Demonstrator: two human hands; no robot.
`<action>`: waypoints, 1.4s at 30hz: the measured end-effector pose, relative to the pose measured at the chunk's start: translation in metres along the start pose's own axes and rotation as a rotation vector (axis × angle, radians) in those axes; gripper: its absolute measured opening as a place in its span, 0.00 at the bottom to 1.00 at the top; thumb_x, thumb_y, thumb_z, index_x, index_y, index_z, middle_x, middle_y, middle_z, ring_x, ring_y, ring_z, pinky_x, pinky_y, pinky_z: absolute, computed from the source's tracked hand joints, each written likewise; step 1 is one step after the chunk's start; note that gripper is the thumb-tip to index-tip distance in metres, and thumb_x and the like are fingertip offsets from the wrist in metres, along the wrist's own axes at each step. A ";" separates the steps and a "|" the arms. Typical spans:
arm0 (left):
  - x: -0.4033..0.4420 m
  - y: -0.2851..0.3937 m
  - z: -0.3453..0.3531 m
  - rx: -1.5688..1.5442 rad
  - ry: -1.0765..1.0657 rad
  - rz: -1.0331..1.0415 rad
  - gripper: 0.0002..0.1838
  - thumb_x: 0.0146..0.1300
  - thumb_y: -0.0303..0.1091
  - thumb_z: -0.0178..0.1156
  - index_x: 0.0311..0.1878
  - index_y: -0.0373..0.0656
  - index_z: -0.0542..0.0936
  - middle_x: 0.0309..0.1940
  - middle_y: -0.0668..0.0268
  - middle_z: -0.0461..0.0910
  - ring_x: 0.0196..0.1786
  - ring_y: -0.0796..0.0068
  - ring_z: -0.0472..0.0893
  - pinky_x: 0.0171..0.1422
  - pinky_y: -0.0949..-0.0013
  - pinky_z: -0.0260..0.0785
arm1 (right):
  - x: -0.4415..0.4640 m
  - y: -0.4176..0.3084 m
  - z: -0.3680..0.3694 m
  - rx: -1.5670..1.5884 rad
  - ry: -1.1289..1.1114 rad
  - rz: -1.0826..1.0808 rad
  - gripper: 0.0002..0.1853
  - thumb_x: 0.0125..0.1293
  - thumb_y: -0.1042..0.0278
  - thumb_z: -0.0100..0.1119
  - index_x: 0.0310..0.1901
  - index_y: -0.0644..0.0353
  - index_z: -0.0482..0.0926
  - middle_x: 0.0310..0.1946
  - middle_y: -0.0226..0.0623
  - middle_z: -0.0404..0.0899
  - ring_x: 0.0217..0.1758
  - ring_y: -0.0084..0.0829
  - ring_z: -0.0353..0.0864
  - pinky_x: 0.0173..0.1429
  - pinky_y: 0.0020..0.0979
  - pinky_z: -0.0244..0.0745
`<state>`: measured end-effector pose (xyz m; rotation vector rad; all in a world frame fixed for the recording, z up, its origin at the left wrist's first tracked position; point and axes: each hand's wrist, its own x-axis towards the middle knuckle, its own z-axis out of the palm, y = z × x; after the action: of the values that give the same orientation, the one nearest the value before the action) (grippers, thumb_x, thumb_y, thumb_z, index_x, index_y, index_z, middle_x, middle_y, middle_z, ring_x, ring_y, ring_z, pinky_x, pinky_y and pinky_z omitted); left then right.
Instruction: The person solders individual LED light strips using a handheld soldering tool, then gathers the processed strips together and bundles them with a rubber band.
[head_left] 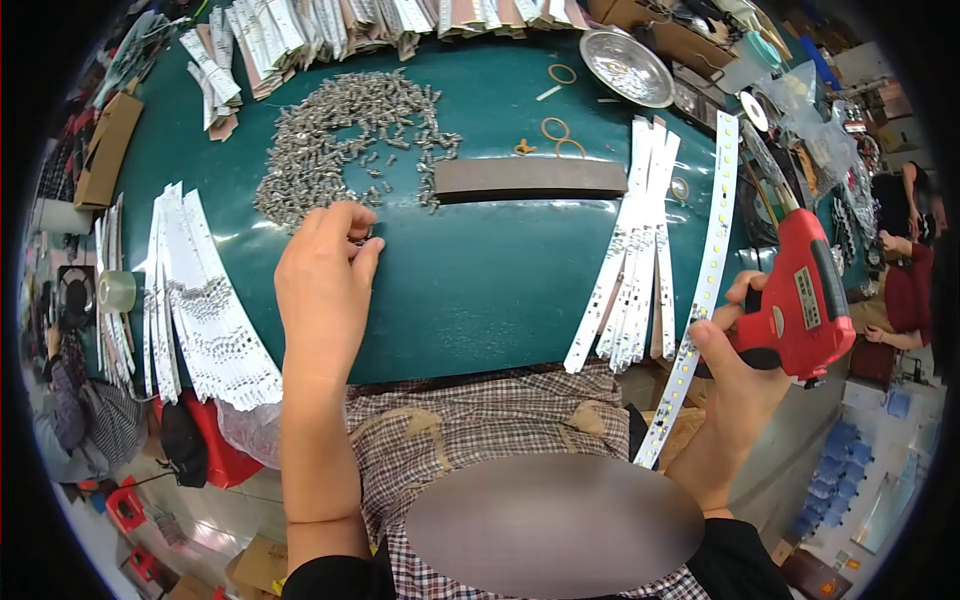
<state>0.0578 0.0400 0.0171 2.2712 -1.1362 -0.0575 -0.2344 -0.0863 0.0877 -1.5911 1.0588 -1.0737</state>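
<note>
My left hand is at the near edge of a pile of small metal screw-like parts, its fingers curled and the thumb close to the fingertips. What it pinches, if anything, is too small to tell. On the right, my right hand has its thumb pressed on a long white LED strip, which stands slanted across the table edge. A red and black gun-shaped tool is against the fingers of that same hand; its thin tip points away from me. How the fingers share strip and tool is partly hidden.
A dark rectangular bar lies mid-table. Bundles of LED strips rest at the right, left and back. A metal bowl and rubber bands are behind the bar. Other people sit at the far right.
</note>
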 end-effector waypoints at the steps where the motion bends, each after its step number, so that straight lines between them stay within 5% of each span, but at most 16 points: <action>1: 0.000 0.001 -0.001 -0.045 0.025 -0.009 0.09 0.58 0.24 0.70 0.41 0.40 0.82 0.33 0.65 0.80 0.31 0.72 0.77 0.41 0.68 0.73 | -0.002 -0.001 0.001 -0.024 -0.026 0.000 0.32 0.49 0.90 0.74 0.57 0.65 0.71 0.45 0.36 0.73 0.34 0.19 0.80 0.39 0.21 0.76; 10: 0.011 0.017 0.034 -0.049 0.077 0.086 0.10 0.56 0.35 0.74 0.34 0.42 0.83 0.31 0.67 0.79 0.33 0.70 0.80 0.39 0.65 0.73 | -0.009 -0.019 0.017 -0.007 -0.110 0.044 0.33 0.49 0.88 0.74 0.58 0.66 0.70 0.43 0.35 0.74 0.32 0.19 0.79 0.38 0.21 0.74; 20: 0.014 0.021 0.041 0.117 0.142 0.080 0.07 0.54 0.33 0.70 0.29 0.42 0.81 0.28 0.63 0.82 0.33 0.63 0.84 0.40 0.61 0.75 | -0.013 -0.012 0.029 -0.008 -0.105 0.060 0.33 0.50 0.91 0.70 0.58 0.65 0.69 0.44 0.36 0.73 0.32 0.18 0.77 0.39 0.21 0.74; 25: 0.007 0.029 0.018 -0.313 0.121 -0.091 0.08 0.54 0.32 0.70 0.29 0.41 0.80 0.24 0.64 0.84 0.25 0.70 0.84 0.34 0.69 0.76 | -0.010 0.014 0.031 -0.259 -0.232 -0.022 0.32 0.53 0.90 0.69 0.60 0.63 0.69 0.42 0.32 0.74 0.32 0.16 0.77 0.37 0.20 0.72; 27: 0.004 0.038 0.007 -0.429 0.012 -0.203 0.06 0.60 0.30 0.69 0.35 0.39 0.83 0.29 0.66 0.86 0.31 0.76 0.86 0.39 0.73 0.76 | -0.010 0.010 0.043 -0.230 -0.226 -0.023 0.32 0.53 0.88 0.70 0.60 0.62 0.69 0.42 0.31 0.75 0.32 0.15 0.76 0.37 0.20 0.71; 29: -0.002 0.038 0.012 -0.960 -0.209 -0.242 0.07 0.66 0.28 0.66 0.46 0.38 0.85 0.36 0.67 0.87 0.39 0.79 0.85 0.44 0.75 0.76 | -0.009 0.010 0.050 -0.200 -0.227 -0.041 0.32 0.53 0.88 0.71 0.59 0.62 0.69 0.41 0.31 0.75 0.32 0.15 0.76 0.37 0.20 0.71; 30: -0.005 0.039 0.014 -1.018 -0.265 -0.127 0.11 0.70 0.27 0.64 0.53 0.38 0.85 0.41 0.67 0.86 0.43 0.81 0.83 0.47 0.76 0.76 | -0.009 0.010 0.051 -0.181 -0.245 -0.045 0.32 0.53 0.87 0.72 0.59 0.62 0.69 0.42 0.31 0.75 0.32 0.15 0.76 0.37 0.20 0.71; 34: -0.024 0.059 0.018 -1.563 -0.554 -0.384 0.12 0.69 0.28 0.66 0.52 0.32 0.83 0.45 0.57 0.87 0.45 0.73 0.87 0.50 0.74 0.81 | -0.010 0.006 0.059 -0.109 -0.291 0.034 0.33 0.54 0.87 0.72 0.60 0.62 0.68 0.38 0.30 0.76 0.32 0.15 0.75 0.38 0.19 0.70; 42: -0.036 0.072 0.019 -1.581 -0.616 -0.537 0.12 0.68 0.27 0.66 0.51 0.32 0.82 0.42 0.56 0.87 0.43 0.73 0.87 0.45 0.74 0.84 | -0.003 0.005 0.061 0.077 -0.372 0.142 0.27 0.54 0.81 0.77 0.52 0.66 0.71 0.26 0.31 0.83 0.29 0.17 0.81 0.34 0.20 0.75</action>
<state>-0.0223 0.0247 0.0310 0.9694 -0.3026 -1.3769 -0.1780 -0.0713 0.0704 -1.5534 0.8528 -0.6812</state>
